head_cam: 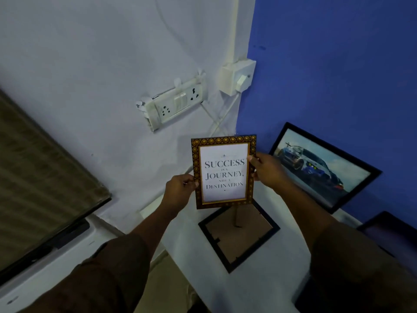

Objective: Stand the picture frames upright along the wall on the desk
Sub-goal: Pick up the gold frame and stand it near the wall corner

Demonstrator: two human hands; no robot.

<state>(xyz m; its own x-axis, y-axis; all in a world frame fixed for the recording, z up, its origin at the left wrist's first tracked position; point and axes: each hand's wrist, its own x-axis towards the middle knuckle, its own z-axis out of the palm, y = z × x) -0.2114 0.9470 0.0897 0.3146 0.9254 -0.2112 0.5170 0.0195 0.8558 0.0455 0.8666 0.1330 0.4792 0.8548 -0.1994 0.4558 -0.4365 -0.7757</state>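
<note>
A gold-patterned frame (224, 171) with a printed quote is held upright in the air above the white desk (259, 288), near the corner of the walls. My left hand (179, 188) grips its left edge and my right hand (265, 169) grips its right edge. A black frame with a car picture (320, 168) leans upright against the blue wall. Below the held frame, a black frame (239, 236) lies face down on the desk, its brown backing showing. Another dark frame (392, 236) lies flat at the right.
A switch and socket plate (178, 102) and a plugged white adapter (238, 77) with cables are on the grey wall behind the frame. A dark screen (40, 177) stands at the left on a white surface. The desk's left edge drops off beside my left arm.
</note>
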